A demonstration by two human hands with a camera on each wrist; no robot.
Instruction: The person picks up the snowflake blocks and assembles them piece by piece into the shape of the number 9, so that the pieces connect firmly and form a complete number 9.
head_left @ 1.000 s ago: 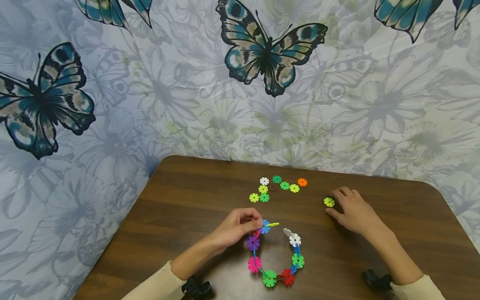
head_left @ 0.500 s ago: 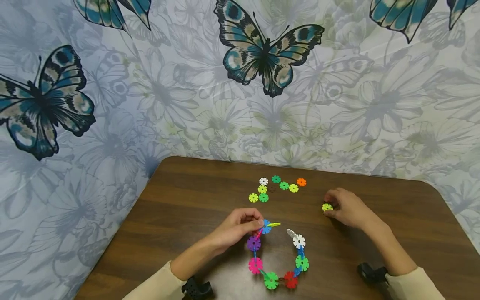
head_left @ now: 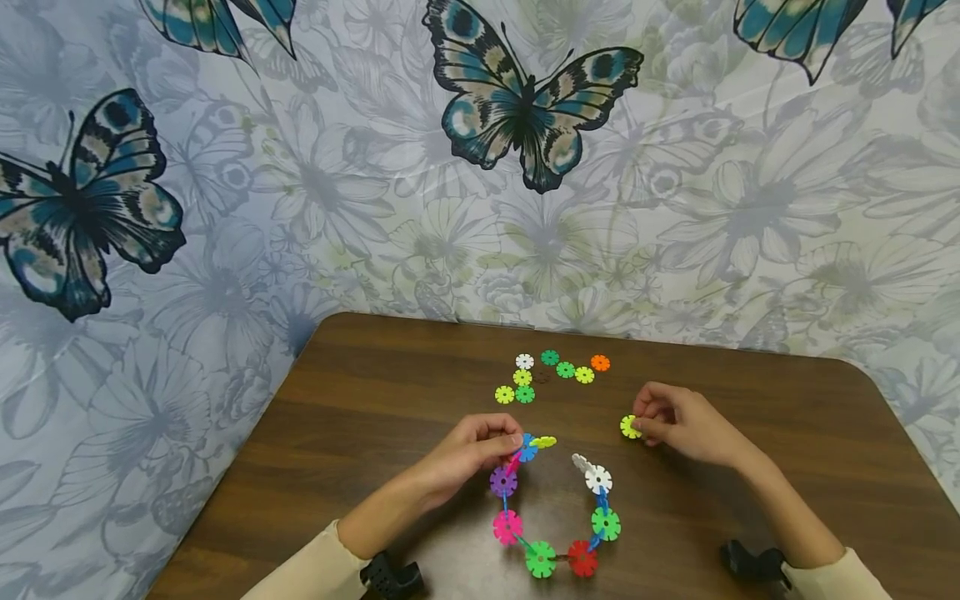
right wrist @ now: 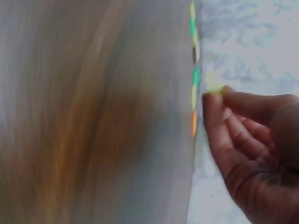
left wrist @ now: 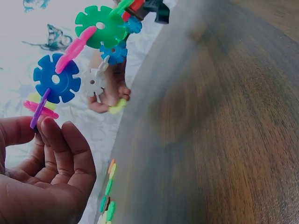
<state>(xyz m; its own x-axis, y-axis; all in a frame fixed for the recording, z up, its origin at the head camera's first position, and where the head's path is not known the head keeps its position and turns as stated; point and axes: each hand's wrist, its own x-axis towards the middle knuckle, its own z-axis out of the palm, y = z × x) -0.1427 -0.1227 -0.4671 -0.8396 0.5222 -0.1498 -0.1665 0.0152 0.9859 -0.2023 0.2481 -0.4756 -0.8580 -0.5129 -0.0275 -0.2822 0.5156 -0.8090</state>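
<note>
In the head view, a chain of slotted, flower-shaped plastic discs forms a loop with a gap at the upper right. My left hand pinches it by the upper left end, near a blue disc that bears a yellow-green disc. Across the gap, the other end has a white disc with another whitish disc edge-on. My right hand pinches a loose yellow disc between thumb and fingertips, apart from the chain. That disc looks blurred in the right wrist view.
Several loose discs lie toward the back of the brown wooden table, among them an orange one and a white one. A butterfly-patterned wall covering stands behind. Each forearm wears a black wrist device.
My right hand has closed its fingers on the yellow disc and brought it leftward, toward the chain. The left hand keeps its hold, while the chain's right side has shifted slightly right.
</note>
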